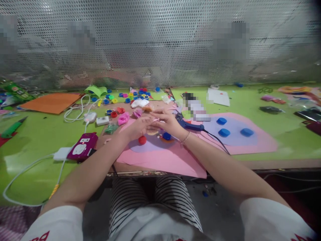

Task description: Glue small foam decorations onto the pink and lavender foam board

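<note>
Over a pink paper sheet (165,162) with a lilac shape on it, my left hand (139,128) and my right hand (171,124) meet, fingertips together. Both hands are closed in a pinch; whatever lies between the fingers is too small and hidden to name. Just below my left hand sits a red bottle cap (142,140). A blue bottle cap (167,136) rests on the sheet beneath my right hand. Close by my right wrist lies a dark blue glue gun (192,126) with a black cord, partly covered by the hand.
Loose bottle caps (127,100) are scattered at the back. To the left are a magenta power strip (84,147), white cables, a green utility knife (13,129) and orange paper (51,103). A second pink sheet (268,144) at right bears several blue caps (224,132). Perforated metal (155,43) stands behind.
</note>
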Motion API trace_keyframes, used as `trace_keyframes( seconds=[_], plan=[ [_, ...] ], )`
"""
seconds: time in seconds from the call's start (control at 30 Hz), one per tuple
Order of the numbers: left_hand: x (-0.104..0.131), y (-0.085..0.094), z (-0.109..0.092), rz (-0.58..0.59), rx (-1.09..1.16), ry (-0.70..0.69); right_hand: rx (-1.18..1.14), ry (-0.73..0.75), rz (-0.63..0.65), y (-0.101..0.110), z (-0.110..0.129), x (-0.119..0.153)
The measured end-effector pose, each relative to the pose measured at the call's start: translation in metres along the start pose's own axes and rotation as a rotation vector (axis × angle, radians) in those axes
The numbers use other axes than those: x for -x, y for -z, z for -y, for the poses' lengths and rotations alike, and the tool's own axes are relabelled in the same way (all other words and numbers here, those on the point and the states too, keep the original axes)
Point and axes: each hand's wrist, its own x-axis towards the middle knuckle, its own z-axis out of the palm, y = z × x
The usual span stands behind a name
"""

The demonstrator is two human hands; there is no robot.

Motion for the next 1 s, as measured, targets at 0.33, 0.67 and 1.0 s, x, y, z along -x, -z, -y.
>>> trace_keyframes(
  seconds=[0.33,0.67,1.0],
  plan=[
    [-0.005,0.011,0.007,-0.052,-0.055,-0.001,0.028,0.013,0.034,0.004,0.017,0.001],
    [-0.004,0.014,-0.006,-0.152,-0.016,0.029,-0.028,-0.176,-0.272,0.008,0.009,-0.004],
    [0.002,0.012,-0.008,0.089,0.198,0.006,-0.040,0.053,-0.095,0.008,0.015,-0.002]
  ],
)
